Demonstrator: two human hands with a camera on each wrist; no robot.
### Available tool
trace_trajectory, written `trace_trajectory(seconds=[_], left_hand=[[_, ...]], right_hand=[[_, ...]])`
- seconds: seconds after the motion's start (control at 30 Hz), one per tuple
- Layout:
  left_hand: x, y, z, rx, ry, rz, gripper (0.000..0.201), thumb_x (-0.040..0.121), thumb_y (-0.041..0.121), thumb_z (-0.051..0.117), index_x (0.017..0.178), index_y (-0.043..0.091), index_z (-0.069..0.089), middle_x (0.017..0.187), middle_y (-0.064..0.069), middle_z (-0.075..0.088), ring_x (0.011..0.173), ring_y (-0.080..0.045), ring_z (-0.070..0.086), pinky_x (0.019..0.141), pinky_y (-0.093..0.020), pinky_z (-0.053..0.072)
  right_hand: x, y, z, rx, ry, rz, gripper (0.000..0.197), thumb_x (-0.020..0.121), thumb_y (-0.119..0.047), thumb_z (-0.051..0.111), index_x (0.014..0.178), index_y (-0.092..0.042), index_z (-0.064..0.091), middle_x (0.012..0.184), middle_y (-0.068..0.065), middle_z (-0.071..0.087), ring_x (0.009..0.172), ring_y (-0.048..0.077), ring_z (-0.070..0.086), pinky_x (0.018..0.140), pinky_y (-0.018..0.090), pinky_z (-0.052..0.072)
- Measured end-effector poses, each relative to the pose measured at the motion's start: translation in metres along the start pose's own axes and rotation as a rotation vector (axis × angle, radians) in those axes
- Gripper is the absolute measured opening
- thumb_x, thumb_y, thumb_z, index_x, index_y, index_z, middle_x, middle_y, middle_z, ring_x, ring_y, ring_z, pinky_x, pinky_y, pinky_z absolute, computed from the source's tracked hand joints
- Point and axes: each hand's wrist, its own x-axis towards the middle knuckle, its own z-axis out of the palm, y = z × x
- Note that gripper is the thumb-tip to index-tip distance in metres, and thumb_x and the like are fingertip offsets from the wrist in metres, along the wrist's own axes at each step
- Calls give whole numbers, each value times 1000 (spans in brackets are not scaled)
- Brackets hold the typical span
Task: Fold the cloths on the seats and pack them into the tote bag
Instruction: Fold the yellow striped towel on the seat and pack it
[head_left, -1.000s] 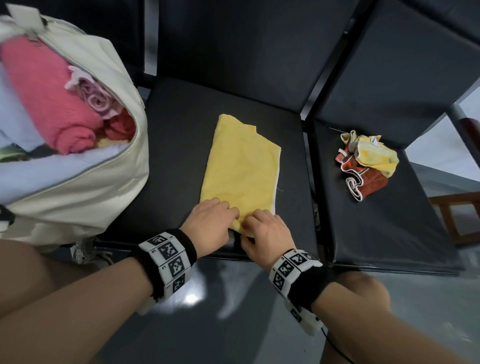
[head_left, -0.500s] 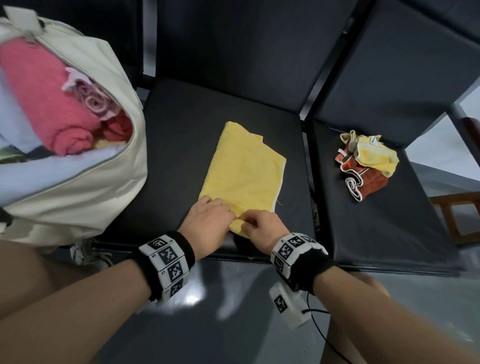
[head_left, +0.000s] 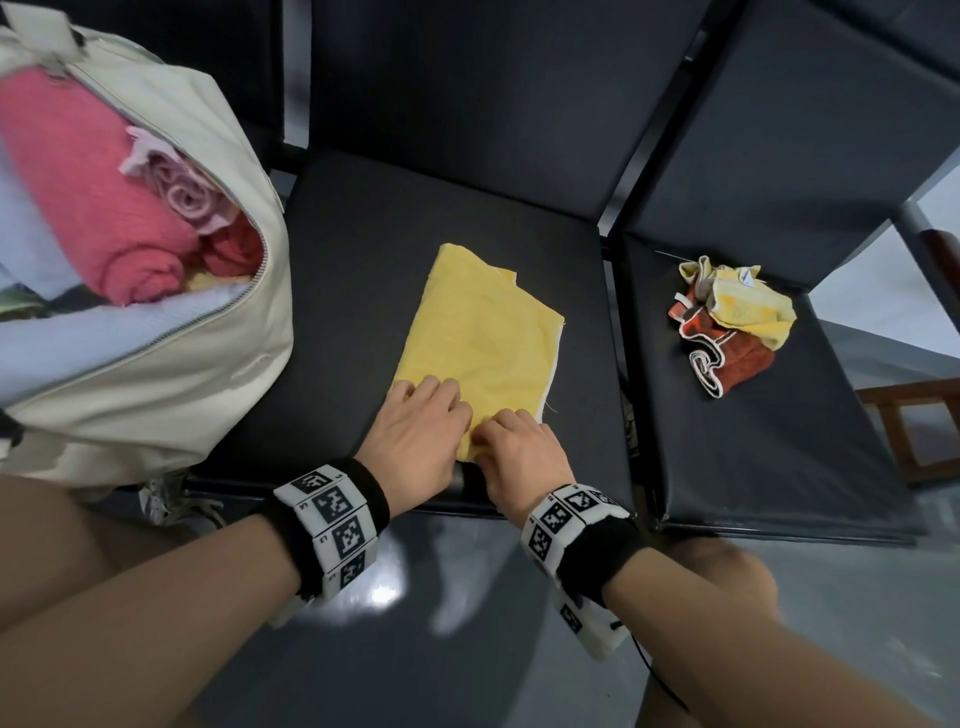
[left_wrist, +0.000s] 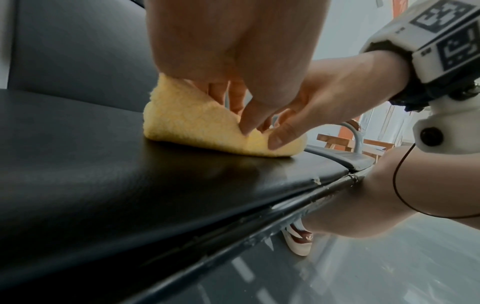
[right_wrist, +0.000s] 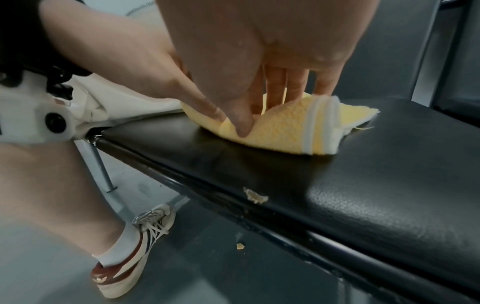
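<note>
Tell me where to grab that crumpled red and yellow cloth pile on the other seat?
Probably pinch the raised yellow top of the crumpled red and yellow cloth pile from above: it is bunched into a lump on the right-hand black seat, with no flat edge to slide fingers under.

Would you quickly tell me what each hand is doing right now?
Left hand: pinching the near edge of the yellow cloth, thumb under, fingers on top.
Right hand: pinching the same lifted edge beside it.
</note>
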Motion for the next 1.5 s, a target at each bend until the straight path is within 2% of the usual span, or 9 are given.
trace_trajectory(seconds=[0.23,0.47,0.6,0.8,0.97,1.07,1.2,1.3,1.5], left_hand=[[-2,-1,3,43,-5,77,34,56,16,83,85,22,65,77,4,58,79,-22,57,76,-40,41],[2,1,-2,82,-103,-15,29,89,19,53,117,23,54,104,5,62,108,-19,52,102,-38,28],[0,1,-1,6,-90,-50,27,92,23,54,119,25,53,103,5,60,105,-19,52,99,-39,28],[0,-2,0,25,-4,64,28,70,23,75,95,22,63,92,3,59,92,-22,55,94,-43,41],[2,2,-4,72,-122,27,28,89,20,59,116,24,52,105,5,59,109,-19,50,106,-38,27],[1,4,-6,114,-139,12,26,95,23,52,121,22,47,105,4,60,107,-20,51,102,-38,28],[2,2,-5,100,-175,-39,18,99,27,46,116,22,47,98,3,63,100,-21,54,87,-38,29],[3,2,-8,30,-188,-69,15,100,28,43,114,23,49,96,4,64,99,-21,55,84,-38,29],[2,1,-13,29,14,-7,14,84,32,55,89,22,63,94,3,56,93,-21,52,83,-40,39]], right_hand=[[9,6,-12,203,-183,125,25,94,-16,52,117,-18,62,112,4,63,109,25,54,95,40,44],[-2,6,-8,89,-29,36,38,87,-32,67,122,-18,61,119,2,53,108,23,48,92,39,43],[-1,4,-4,143,-90,92,32,98,-26,51,129,-19,58,112,2,57,106,24,50,91,41,42],[13,5,-14,348,-243,253,32,98,-21,47,126,-11,59,120,12,63,110,29,58,97,40,45],[10,6,-14,392,-150,289,21,94,-24,54,112,-17,45,109,7,65,98,28,62,88,40,50],[6,6,-9,185,-66,146,21,93,-26,51,112,-16,48,111,4,60,101,26,56,88,41,46],[-1,4,-8,-23,42,-27,31,84,-32,57,110,-16,61,110,2,53,101,25,48,84,37,42],[-5,5,-10,-79,-40,-78,43,76,-37,63,113,-16,63,109,1,53,103,25,49,88,37,42],[5,-2,-13,-50,-125,28,30,90,-37,49,109,-18,61,108,0,52,107,21,45,92,38,38]])
